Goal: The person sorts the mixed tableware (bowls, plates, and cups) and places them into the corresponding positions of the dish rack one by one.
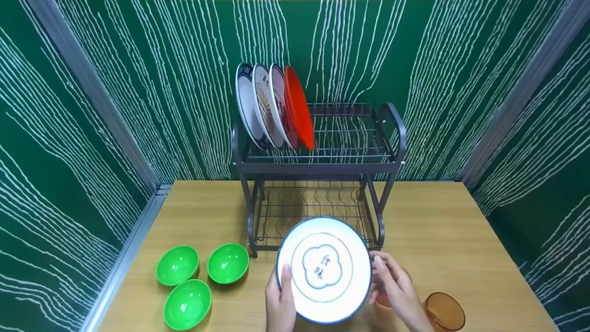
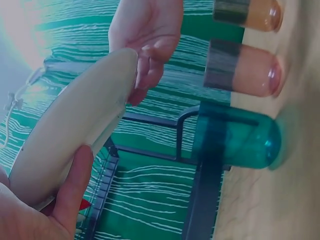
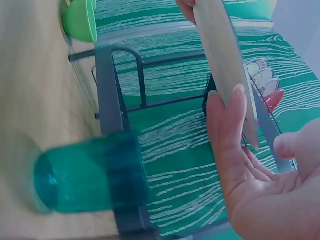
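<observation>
A round white plate [image 1: 352,276] with a blue rim and dark characters in its middle is held up in front of the lower rack. My left hand [image 1: 280,302] grips its left side, the thumb lying over the face and the fingers behind. At the right rim is my right hand [image 1: 398,290]. Its fingertips [image 3: 237,97] meet the plate's edge, while the thumb [image 3: 287,145] stands away from it. In both wrist views a teal cup [image 2: 237,135] stands on the table below the plate, which hides it from the head view.
A dark two-tier dish rack [image 1: 318,168] stands at the back. Three patterned plates and a red plate [image 1: 298,110] lean upright at its upper left. Three green bowls [image 1: 228,263] sit at left. At right are an amber cup [image 1: 445,312] and a pinkish cup [image 2: 245,67].
</observation>
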The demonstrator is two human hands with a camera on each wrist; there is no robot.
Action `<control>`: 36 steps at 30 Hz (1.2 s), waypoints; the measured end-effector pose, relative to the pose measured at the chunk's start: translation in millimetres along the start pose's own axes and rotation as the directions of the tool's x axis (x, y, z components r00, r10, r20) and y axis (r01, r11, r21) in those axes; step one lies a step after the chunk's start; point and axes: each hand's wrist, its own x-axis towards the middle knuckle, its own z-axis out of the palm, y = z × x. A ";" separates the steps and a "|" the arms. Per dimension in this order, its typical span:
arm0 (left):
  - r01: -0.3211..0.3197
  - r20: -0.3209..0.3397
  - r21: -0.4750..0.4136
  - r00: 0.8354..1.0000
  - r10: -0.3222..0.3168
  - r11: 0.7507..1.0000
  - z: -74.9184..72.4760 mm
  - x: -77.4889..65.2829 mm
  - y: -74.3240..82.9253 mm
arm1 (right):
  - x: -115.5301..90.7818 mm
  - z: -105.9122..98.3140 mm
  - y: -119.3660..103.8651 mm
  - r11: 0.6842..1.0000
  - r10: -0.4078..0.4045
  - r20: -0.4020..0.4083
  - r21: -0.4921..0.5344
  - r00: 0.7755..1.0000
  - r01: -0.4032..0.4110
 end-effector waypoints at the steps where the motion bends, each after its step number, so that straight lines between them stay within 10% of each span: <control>1: -0.004 -0.008 0.003 1.000 0.004 1.000 -0.9 1.0 0.9 | 1.6 -1.6 -1.8 1.000 -0.007 0.005 0.001 1.000 0.007; 12: -0.002 -0.076 0.060 0.997 0.006 0.998 -8.8 8.5 11.8 | 22.0 -19.8 -21.6 0.992 -0.024 0.030 -0.120 0.999 0.027; 25: -0.143 -0.141 0.091 0.978 0.155 0.985 -13.0 7.1 15.6 | 53.9 -41.7 -21.8 0.908 -0.259 0.058 -0.326 0.964 0.263; 36: -0.167 -0.167 0.104 0.969 0.182 0.981 -15.8 9.9 21.4 | 85.5 -51.6 -34.8 0.859 -0.295 0.047 -0.424 0.954 0.287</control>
